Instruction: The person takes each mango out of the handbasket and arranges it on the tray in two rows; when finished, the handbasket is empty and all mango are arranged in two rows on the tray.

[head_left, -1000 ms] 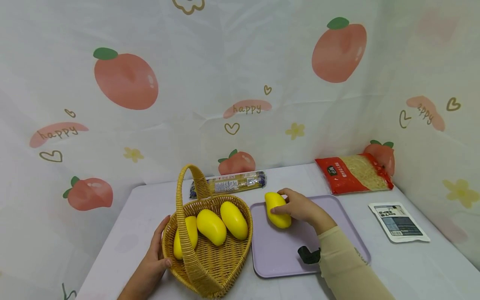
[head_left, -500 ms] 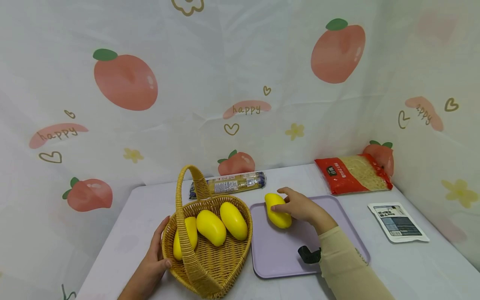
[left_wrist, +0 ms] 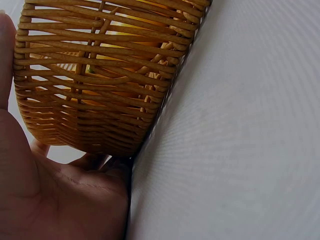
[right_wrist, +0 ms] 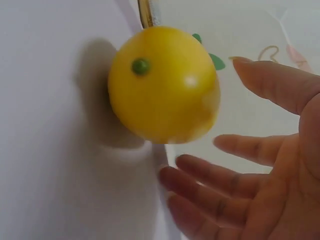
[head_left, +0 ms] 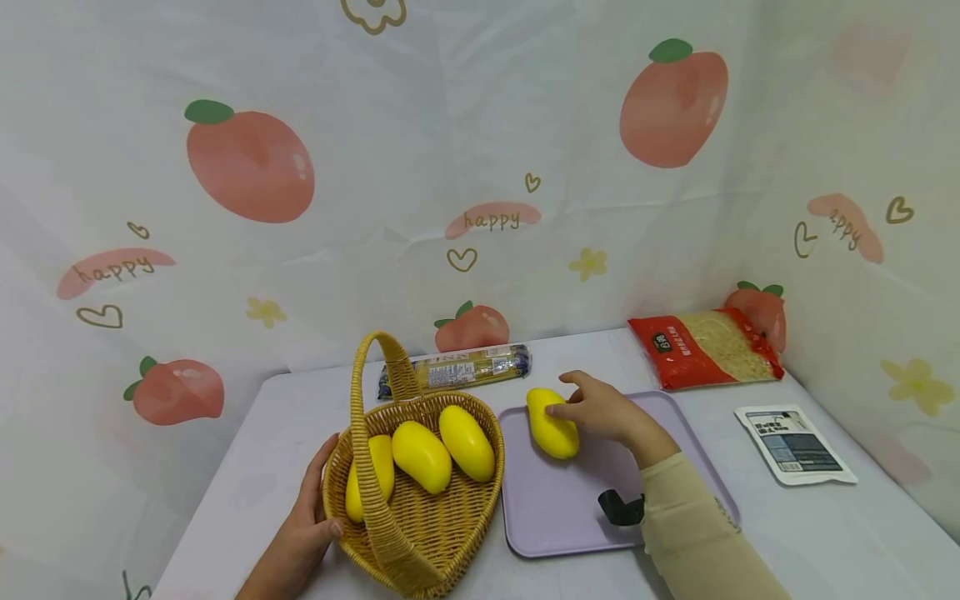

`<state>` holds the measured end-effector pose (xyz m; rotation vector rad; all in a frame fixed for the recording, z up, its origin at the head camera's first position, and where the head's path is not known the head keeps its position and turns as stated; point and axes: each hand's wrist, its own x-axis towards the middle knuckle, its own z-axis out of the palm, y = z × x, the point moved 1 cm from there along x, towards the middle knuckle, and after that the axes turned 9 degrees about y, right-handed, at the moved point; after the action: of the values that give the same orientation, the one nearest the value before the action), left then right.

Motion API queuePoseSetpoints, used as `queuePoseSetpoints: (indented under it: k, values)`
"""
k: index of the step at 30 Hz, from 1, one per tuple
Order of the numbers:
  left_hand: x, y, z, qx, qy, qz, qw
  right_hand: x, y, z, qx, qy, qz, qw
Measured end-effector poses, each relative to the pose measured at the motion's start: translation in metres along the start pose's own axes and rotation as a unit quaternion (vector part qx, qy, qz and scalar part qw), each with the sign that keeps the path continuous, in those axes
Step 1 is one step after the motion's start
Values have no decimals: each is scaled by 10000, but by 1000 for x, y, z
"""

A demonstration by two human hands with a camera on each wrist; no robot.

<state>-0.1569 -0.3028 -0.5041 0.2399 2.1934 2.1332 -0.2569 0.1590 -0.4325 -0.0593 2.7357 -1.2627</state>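
Note:
A yellow mango [head_left: 552,425] lies on the lilac tray [head_left: 555,517], with its green stem spot towards the right wrist camera. My right hand [head_left: 603,410] is beside it, fingers spread; in the right wrist view they stand apart from the mango [right_wrist: 162,85]. To the left is a heart-shaped wicker basket [head_left: 457,525] with a tall arched handle, holding 3 more mangoes [head_left: 422,457]. My left hand [head_left: 303,508] rests along the basket's left wall, thumb touching the near side. Close up, the left wrist view shows the palm beside the weave; some fingers are hidden behind it.
A noodle packet [head_left: 457,368] lies behind the basket. At the back right is a red bag [head_left: 705,348] of pale grain-like or pasta-like food. Right of the tray lies a flat white packet [head_left: 795,444]. A black angular piece [head_left: 621,507] shows by the right sleeve.
My right hand has loosened from the mango and drawn slightly to the right, its fingers spreading. The mango stays on the tray. My left hand and the basket have not visibly moved.

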Motion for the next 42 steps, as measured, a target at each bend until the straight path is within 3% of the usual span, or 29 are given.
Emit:
queuePoseSetpoints:
  k: [6, 11, 19, 26, 30, 42]
  values:
    - [0, 0, 0, -4, -16, 22, 10000, -3, -2, -12, 345, 393, -239, 9983]
    - [-1, 0, 0, -36, -22, 14, 10000, -7, -5, -26, 1240, 580, -576, 9889]
    - [0, 0, 0, -85, -50, 81, 9999, -16, -13, -44, 2605, 604, -1261, 9553]
    - [0, -1, -1, -25, -18, 24, 10000, -22, -18, -52, 3652, 96, -2020, 9087]
    - [1, -1, 0, 43, -6, -6, 10000, -25, -23, -51, 3822, -104, -2339, 8939]
    - [0, 0, -1, 67, 8, -5, 10000, -34, -42, -34, 3926, -681, -2822, 8727]
